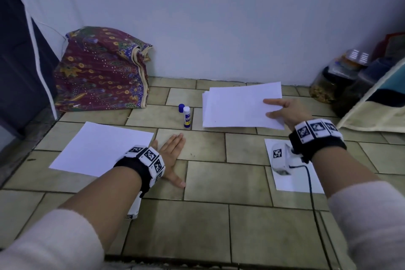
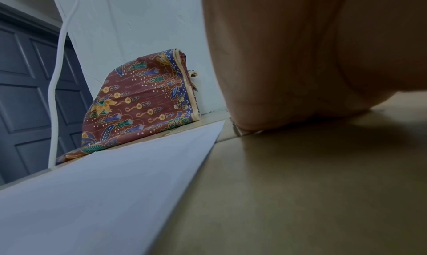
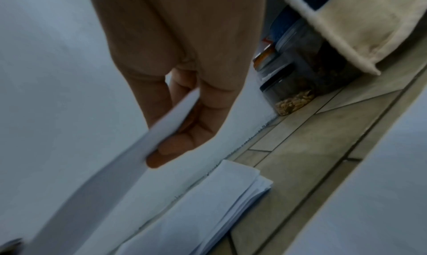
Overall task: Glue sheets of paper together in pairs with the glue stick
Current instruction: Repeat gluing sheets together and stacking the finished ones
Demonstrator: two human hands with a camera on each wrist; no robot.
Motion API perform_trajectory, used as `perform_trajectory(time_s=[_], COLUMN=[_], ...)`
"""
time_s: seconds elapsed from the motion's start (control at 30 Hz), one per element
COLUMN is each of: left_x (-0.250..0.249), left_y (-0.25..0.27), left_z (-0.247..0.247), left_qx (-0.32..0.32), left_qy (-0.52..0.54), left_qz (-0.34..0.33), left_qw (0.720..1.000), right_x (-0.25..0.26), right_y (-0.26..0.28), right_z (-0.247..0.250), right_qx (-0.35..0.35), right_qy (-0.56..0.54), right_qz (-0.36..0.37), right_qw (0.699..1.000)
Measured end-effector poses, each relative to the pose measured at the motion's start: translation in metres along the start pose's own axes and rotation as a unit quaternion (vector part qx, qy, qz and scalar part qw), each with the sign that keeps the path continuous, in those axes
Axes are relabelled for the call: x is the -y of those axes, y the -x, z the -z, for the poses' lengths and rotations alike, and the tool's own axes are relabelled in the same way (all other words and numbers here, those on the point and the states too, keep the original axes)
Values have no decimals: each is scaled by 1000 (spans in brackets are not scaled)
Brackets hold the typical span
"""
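My right hand [image 1: 282, 112] pinches the right edge of a white sheet [image 1: 241, 107] lifted just above the paper stack [image 3: 208, 204] near the wall. In the right wrist view the thumb lies on top and the fingers [image 3: 184, 131] curl under the sheet [image 3: 92, 167]. An uncapped white glue stick [image 1: 187, 117] stands left of the stack with its blue cap [image 1: 181, 108] behind it. A single sheet [image 1: 103, 149] lies flat at the left. My left hand [image 1: 173, 155] rests flat on the tiled floor beside that sheet [image 2: 104, 195], fingers straight.
A folded patterned cloth [image 1: 100, 70] leans against the wall at the back left. Jars [image 1: 335, 81] and a cream fabric item [image 1: 372, 112] crowd the right corner. Another sheet [image 1: 293, 169] lies under my right wrist. A dark door [image 2: 23, 94] stands at the far left.
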State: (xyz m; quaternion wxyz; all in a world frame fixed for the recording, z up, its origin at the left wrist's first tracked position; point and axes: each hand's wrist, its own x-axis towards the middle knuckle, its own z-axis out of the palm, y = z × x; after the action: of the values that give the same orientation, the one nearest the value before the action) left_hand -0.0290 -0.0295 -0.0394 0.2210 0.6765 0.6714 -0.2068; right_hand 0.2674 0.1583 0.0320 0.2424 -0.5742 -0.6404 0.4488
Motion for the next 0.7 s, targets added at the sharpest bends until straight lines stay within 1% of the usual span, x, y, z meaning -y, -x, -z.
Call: perform_trajectory(time_s=[0.1,0.2,0.3,0.37,0.5,0.6,0.7], left_x=[3,4,4,4,7,9,10], left_y=[-3,-5,-6,-7,-8,-10,-10], left_z=[0,-2,-2,0,3,2,1], left_qx=[6,0,0,5,20,19,12], left_qy=[1,0,-2,-10,-16,-14,-9], left_qz=[-5,-4,-3,-2,-10,-21,-22], left_qw=[1000,1000,1000,1000,1000,999,1000], right_x=[3,6,7,7,8,10,11], right_y=[-23,-40,-52,-60,-70,-75,-77], right_z=[-10,-17,-23,-24,-28,-32,-36], right_qx=[-10,-34,-30,-22,-3,3,21], right_qy=[13,71,121,165,253,288,346], right_qz=[-25,-25,-34,-43,-39,-38,-42], right_qw=[1000,997,992,985,967,957,937])
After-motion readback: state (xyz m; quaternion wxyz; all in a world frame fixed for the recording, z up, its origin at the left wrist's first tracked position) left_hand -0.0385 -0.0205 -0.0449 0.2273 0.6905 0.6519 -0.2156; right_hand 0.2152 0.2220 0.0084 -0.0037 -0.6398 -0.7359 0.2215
